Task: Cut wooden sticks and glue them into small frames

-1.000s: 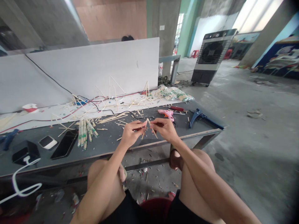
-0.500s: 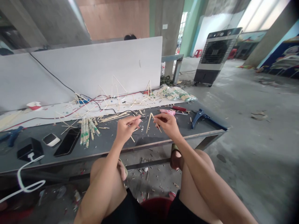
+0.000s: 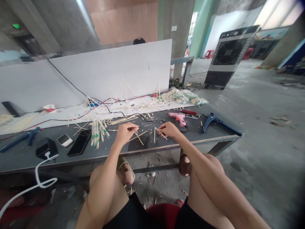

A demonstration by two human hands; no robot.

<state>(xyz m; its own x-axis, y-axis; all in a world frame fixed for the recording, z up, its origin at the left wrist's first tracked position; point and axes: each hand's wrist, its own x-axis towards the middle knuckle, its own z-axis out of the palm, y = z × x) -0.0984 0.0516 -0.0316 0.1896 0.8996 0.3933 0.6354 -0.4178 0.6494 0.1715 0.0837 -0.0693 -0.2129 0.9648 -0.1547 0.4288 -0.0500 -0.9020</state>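
Note:
My left hand [image 3: 125,132] hovers over the grey table [image 3: 109,152] with its fingertips pinched on a thin bamboo stick [image 3: 138,137] that crosses another stick. My right hand [image 3: 168,129] is pinched on a small glued stick piece [image 3: 156,134], an upright bit with short arms, just above the table's front part. The two hands are a hand's width apart. A pink glue gun [image 3: 178,117] lies just beyond my right hand.
Bundles of wrapped sticks [image 3: 97,132] and loose sticks lie left of centre. A black phone [image 3: 79,142], a small white device [image 3: 64,139] and a black charger with white cable [image 3: 45,149] sit at left. Blue pliers [image 3: 212,120] lie right. A white board [image 3: 114,71] stands behind.
Both hands have drawn apart and dropped toward the table. The stick piece held jointly a second ago is now in my right hand alone; my left hand is on a separate stick.

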